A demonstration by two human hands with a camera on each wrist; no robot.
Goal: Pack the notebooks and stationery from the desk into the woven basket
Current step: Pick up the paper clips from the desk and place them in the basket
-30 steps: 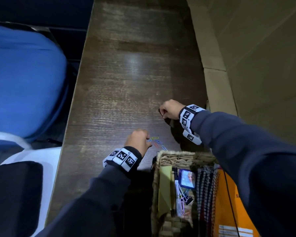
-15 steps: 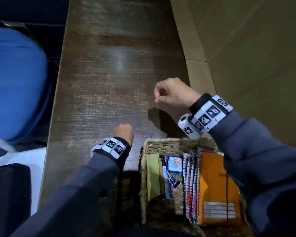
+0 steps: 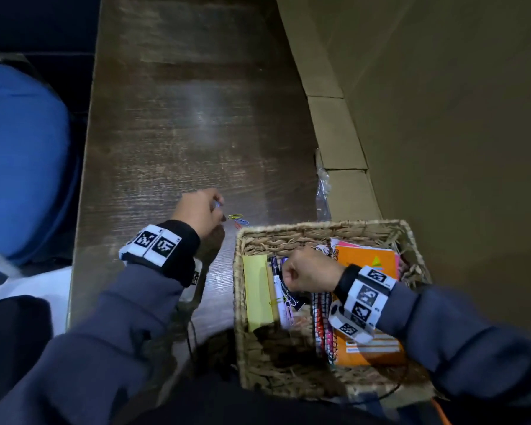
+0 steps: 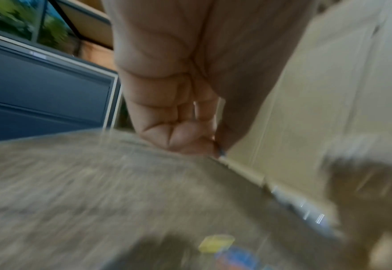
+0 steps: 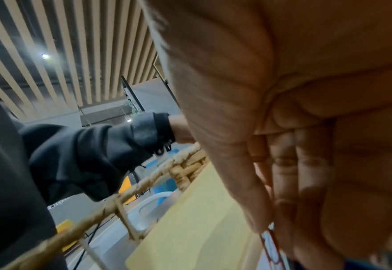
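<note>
A person's left hand [image 3: 200, 213] hovers low over the dark wooden bench [image 3: 178, 124], fingers curled and pinching a small bluish clip [image 3: 217, 204] at the fingertips. Three more paper clips [image 3: 239, 219], yellow, blue and red, lie on the bench just beside that hand and just outside the far rim of the basket [image 3: 319, 228]. The right hand [image 3: 308, 273] is down inside the basket, its fingers curled; the right wrist view shows a red clip [image 5: 271, 243] at its fingertips, above the pens [image 3: 278, 280] and a loose cluster of clips. A yellow pad [image 3: 256, 289] stands along the basket's left wall, and an orange notebook [image 3: 368, 262] lies on spiral-bound notebooks [image 3: 322, 314] at the right. The basket sits at the near right of the bench, beside a cardboard wall [image 3: 442, 118]. A blue chair [image 3: 19, 154] stands to the left of the bench. The left wrist view is blurred.
</note>
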